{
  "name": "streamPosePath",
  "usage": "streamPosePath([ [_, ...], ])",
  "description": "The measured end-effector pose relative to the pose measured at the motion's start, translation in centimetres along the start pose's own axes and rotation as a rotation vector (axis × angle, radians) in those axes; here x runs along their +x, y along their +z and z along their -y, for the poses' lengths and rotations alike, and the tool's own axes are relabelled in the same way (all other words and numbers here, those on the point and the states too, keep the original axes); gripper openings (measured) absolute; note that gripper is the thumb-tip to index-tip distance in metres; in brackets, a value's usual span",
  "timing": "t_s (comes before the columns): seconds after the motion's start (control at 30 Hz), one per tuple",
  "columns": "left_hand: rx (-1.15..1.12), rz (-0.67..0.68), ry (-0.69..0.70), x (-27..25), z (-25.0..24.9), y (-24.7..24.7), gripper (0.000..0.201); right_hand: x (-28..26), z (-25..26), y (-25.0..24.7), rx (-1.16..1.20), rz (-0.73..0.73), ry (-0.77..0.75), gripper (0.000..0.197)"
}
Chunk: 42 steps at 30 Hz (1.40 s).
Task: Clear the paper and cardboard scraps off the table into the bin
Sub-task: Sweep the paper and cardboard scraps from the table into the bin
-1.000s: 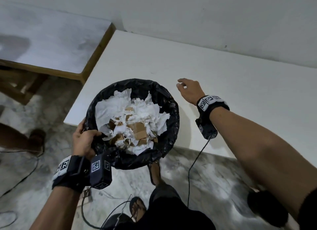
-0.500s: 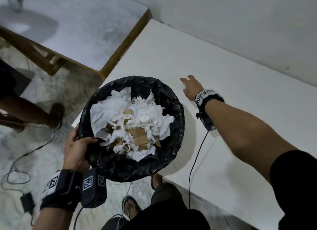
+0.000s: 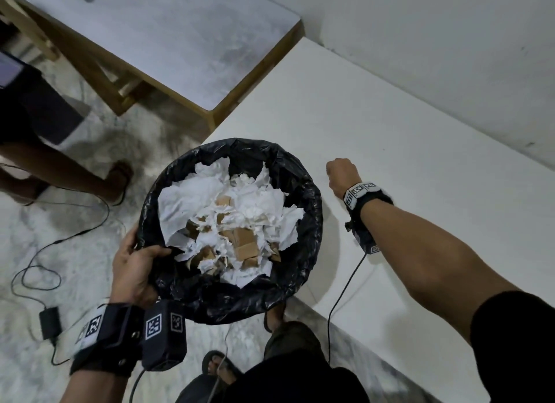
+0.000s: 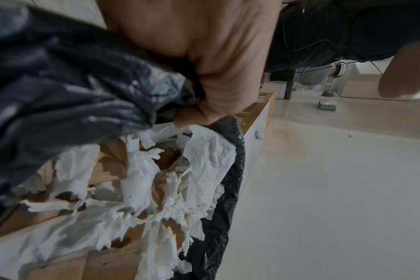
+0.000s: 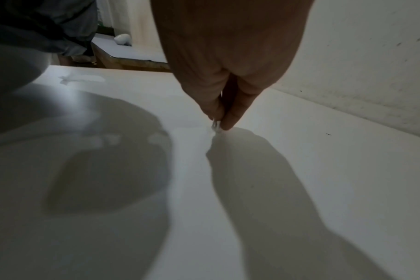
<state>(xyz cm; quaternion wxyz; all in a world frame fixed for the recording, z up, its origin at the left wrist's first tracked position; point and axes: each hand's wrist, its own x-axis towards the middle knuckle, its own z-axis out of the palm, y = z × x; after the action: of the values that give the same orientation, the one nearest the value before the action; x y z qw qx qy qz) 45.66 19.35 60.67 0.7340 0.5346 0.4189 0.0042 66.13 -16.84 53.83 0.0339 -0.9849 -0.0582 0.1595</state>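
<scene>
White table (image 3: pixel 375 126), my right hand (image 3: pixel 341 174) on it by the bin (image 3: pixel 312 222), which my left hand (image 3: pixel 135 270) grips at the rim; white paper and brown cardboard scraps (image 3: pixel 231 228) fill it. Only my right wrist view shows fingertips (image 5: pixel 230 117) pinching a tiny pale scrap (image 5: pixel 215 126) against the tabletop.

A black bin liner (image 3: pixel 303 222) holds white paper scraps (image 3: pixel 264 204) and brown cardboard scraps (image 3: pixel 244 243). The table (image 3: pixel 390 150) is plain white. The floor (image 3: pixel 36 252) is grey-veined white marble.

No legible text (wristbands (image 3: pixel 102 333) show only coded squares).
</scene>
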Motion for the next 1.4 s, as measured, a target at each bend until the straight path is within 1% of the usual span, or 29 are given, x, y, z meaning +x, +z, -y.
streamPosePath([
  [0.1, -0.017, -0.022, 0.002, -1.5, 0.7, -3.7, 0.080, -2.6, 2.1, 0.0, 0.043, -0.061, 0.004, 0.023],
  [0.23, -0.039, -0.061, 0.000, -3.3, 2.3, -9.3, 0.079, -6.1, 5.2, -0.6, 0.193, -0.167, 0.013, 0.024],
  [0.4, -0.072, -0.085, -0.017, -4.4, 4.8, -15.6, 0.081, -10.9, 10.1, -1.5, 0.349, -0.325, -0.093, 0.022],
  [0.53, -0.101, -0.094, -0.032, -5.3, 6.0, -18.7, 0.082, -14.3, 13.9, -1.7, 0.416, -0.375, -0.165, 0.023],
  [0.67, -0.104, -0.088, -0.039, -5.7, 6.2, -20.1, 0.080, -15.5, 17.0, -1.6, 0.402, -0.361, -0.205, 0.023],
  [0.8, -0.124, -0.103, -0.028, -5.8, 5.5, -20.7, 0.079, -14.6, 19.3, -1.8, 0.332, -0.319, -0.225, 0.023],
  [0.97, -0.152, -0.131, -0.023, -5.1, 4.6, -21.4, 0.082, -11.8, 21.3, -2.3, 0.299, -0.286, -0.204, 0.024],
  [1.23, -0.154, -0.157, -0.027, -2.8, 2.2, -20.0, 0.078, -4.4, 22.5, -2.4, 0.258, -0.221, -0.195, 0.027],
  [1.4, -0.172, -0.219, -0.043, -0.9, 1.1, -18.2, 0.080, 1.0, 22.1, -1.5, 0.182, -0.139, -0.189, 0.029],
])
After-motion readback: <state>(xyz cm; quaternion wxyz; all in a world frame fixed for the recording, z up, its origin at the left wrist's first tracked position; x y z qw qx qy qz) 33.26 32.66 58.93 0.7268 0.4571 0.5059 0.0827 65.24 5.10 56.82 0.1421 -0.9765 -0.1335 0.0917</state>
